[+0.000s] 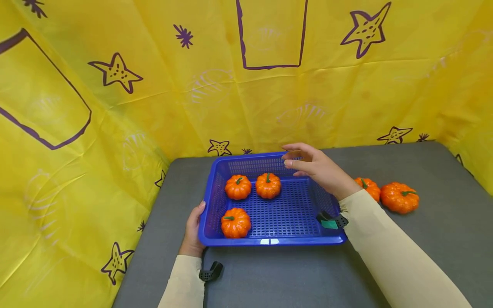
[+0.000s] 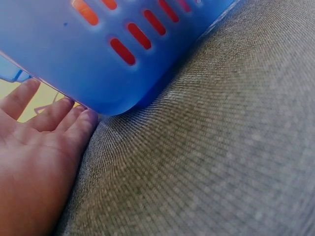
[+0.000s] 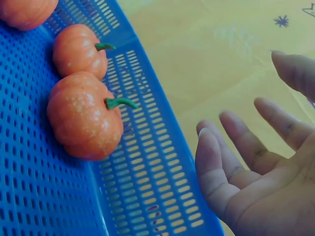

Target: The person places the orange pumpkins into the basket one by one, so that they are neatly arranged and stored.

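A blue plastic basket [image 1: 277, 242] with slotted walls rests on the grey table. Inside it sit three small orange pumpkins: one at back left [image 1: 238, 187], one at back middle [image 1: 268, 186] and one at front left [image 1: 236, 223]. My left hand [image 1: 194, 229] touches the basket's left side; in the left wrist view its extended fingertips [image 2: 64, 109] meet the outer wall. Over the back right part of the basket, my right hand [image 1: 313, 167] hovers with fingers spread and nothing in them. The right wrist view shows that palm [image 3: 266, 191] empty, beside the basket wall.
Two more orange pumpkins lie on the table right of the basket: one [image 1: 367, 188] partly behind my right forearm, another [image 1: 399, 198] farther right. A yellow patterned cloth [image 1: 254, 102] hangs behind and along the sides of the grey table [image 1: 443, 205].
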A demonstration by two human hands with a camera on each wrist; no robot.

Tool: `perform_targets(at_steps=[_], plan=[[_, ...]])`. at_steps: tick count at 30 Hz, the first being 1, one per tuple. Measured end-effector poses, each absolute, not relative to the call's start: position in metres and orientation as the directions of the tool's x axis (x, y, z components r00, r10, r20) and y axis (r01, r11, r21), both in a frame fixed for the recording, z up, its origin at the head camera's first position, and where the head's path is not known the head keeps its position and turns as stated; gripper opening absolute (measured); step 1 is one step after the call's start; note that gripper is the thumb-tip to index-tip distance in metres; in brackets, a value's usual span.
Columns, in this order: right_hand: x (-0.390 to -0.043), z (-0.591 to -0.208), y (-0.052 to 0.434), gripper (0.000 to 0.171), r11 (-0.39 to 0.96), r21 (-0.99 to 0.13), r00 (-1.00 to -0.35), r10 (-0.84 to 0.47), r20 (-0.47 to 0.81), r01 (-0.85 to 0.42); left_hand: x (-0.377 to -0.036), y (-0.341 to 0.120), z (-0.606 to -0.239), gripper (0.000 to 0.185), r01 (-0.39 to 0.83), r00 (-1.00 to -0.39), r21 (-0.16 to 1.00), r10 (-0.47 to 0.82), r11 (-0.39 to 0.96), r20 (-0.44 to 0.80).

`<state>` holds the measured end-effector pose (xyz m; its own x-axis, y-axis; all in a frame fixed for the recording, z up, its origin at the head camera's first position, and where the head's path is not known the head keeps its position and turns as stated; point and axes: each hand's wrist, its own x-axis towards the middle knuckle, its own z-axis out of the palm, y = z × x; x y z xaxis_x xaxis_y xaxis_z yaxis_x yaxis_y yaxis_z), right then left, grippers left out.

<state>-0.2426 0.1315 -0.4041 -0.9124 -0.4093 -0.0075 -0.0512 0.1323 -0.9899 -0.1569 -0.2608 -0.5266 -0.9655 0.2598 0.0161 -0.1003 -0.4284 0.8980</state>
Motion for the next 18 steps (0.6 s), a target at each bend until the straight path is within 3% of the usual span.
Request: perform_targets(at_steps=[9, 18], plan=[[-0.229, -0.402, 0.146, 0.058, 0.140, -0.985, -0.924, -0.380, 0.038, -0.098, -0.156, -0.260, -0.525, 0.047, -0.112, -0.971, 0.905, 0.241, -0.411, -0.011], [-0.214, -0.403, 0.165, 0.056, 0.149, -0.983, -0.936, -0.348, 0.048, -0.105, -0.156, -0.256, -0.523, 0.062, -0.158, -0.978, 0.910, 0.191, -0.382, -0.089]])
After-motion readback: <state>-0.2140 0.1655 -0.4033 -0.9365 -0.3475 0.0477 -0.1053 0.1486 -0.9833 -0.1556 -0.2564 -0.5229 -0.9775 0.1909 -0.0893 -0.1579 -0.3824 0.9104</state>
